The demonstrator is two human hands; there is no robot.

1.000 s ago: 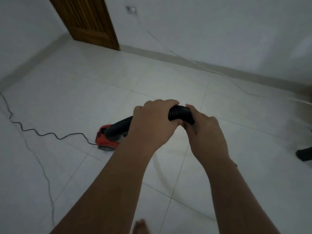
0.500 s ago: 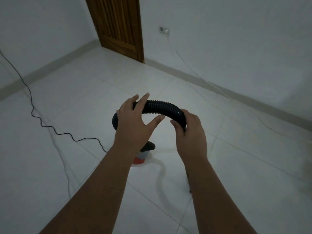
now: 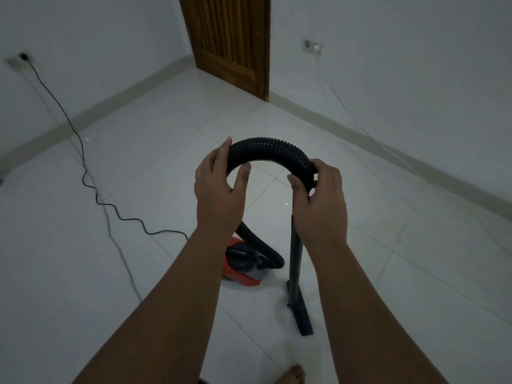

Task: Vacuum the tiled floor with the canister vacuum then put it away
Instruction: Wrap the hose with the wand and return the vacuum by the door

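Observation:
A black ribbed vacuum hose point(image 3: 266, 151) arches between both of my hands at mid-frame. My left hand point(image 3: 219, 189) grips its left end, with the fingers partly spread around it. My right hand point(image 3: 318, 198) is closed on the right end, where the hose meets the black wand point(image 3: 295, 256). The wand runs straight down to a flat floor nozzle point(image 3: 300, 311) resting on the white tiled floor point(image 3: 388, 245). The red and black canister point(image 3: 243, 264) sits on the tiles below my left wrist, partly hidden by my forearm.
A black power cord point(image 3: 91, 184) snakes from a wall socket point(image 3: 23, 56) at far left across the floor toward the canister. A wooden door point(image 3: 232, 42) stands at the back. A second socket point(image 3: 311, 47) with a thin white cable is on the right wall. My bare foot point(image 3: 291, 375) shows at the bottom.
The view has swung left and up, so the door and left socket came into frame. The hose arch widened between my hands, and the wand and nozzle now show below my right hand.

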